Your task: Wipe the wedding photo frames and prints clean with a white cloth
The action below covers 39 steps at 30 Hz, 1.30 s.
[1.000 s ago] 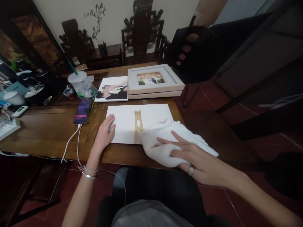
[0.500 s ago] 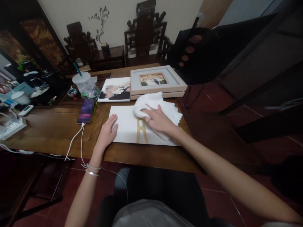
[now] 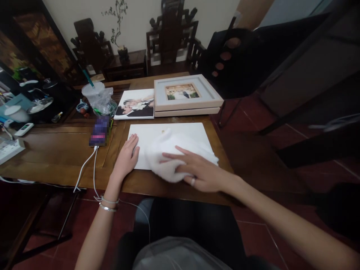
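Observation:
A white rectangular board or album (image 3: 143,131) lies flat on the wooden table, near its front edge. My left hand (image 3: 128,155) rests flat on its left edge, fingers stretched out. My right hand (image 3: 197,168) presses on a bunched white cloth (image 3: 165,161), fingers spread over it and partly sunk in its folds. The cloth covers much of the board's middle and right, and hides nearly all of its gold lettering. Part of the cloth hangs over the board's front edge.
Behind the board are a photo album (image 3: 136,105) and stacked framed pictures (image 3: 185,93). Left of them stand a plastic cup with a straw (image 3: 94,92) and a phone (image 3: 99,131) on white cables (image 3: 94,168). A power strip (image 3: 11,150) lies far left.
My right hand has drawn the cloth down and toward me, from the board's upper middle to its front edge. The gold lettering is now mostly covered. My left hand stays put.

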{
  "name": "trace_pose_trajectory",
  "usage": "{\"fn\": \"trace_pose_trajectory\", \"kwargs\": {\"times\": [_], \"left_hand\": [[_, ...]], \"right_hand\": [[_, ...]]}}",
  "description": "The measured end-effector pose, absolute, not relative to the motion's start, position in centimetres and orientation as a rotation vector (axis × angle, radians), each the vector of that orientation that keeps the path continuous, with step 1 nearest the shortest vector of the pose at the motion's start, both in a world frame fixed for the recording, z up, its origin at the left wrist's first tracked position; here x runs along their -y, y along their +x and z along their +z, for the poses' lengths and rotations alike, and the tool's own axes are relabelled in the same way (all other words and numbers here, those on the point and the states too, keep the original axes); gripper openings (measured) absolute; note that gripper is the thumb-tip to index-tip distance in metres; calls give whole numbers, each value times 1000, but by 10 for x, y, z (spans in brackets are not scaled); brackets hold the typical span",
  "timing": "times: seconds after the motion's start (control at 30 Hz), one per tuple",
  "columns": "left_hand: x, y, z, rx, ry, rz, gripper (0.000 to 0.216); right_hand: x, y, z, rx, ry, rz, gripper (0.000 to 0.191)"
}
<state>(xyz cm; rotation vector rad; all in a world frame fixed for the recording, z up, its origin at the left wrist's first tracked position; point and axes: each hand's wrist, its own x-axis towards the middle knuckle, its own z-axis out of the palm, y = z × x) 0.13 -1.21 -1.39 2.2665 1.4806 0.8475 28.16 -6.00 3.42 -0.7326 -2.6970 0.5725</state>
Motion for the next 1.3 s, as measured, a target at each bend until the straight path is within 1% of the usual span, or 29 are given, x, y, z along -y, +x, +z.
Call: {"fn": "trace_pose_trajectory", "kwargs": {"times": [0.2,0.33,0.4,0.47,0.63,0.73,0.8,0.93,1.0,1.13,1.2,1.3], "left_hand": [[11,0,-14,-1459,2267,835,46],[10,-1,-15,-1451,2265,864,44],[10,-1,-16,-1454,2258,878,43],[10,-1,-16,-1457,2259,880,44],[11,-2,-15,-1424,2264,857,44],[12,-1,-14,-1435,2247,844,44],[12,-1,-14,-1445,2257,834,45],[11,1,-15,-1450,2255,862,45],[11,1,-14,-1443,2214,885,45],[9,0,-12,-1441,1965,997,46],[7,-3,-11,-1398,1770,1125,50],[5,-7,-9,-1280,1544,1327,56]], "right_hand": [[-7,257,33,2519,-1187,474,43],[-5,228,26,2569,-1333,217,42],[14,220,24,2634,-1287,142,38],[39,218,25,2706,-1173,168,36],[89,233,38,2824,-780,487,29],[86,247,44,2779,-657,676,34],[70,256,44,2718,-683,725,38],[24,256,39,2613,-991,603,36],[6,244,38,2595,-1150,517,39],[-4,207,37,2603,-1385,338,44],[5,190,36,2662,-1351,269,42],[28,179,35,2789,-979,286,38]]}}
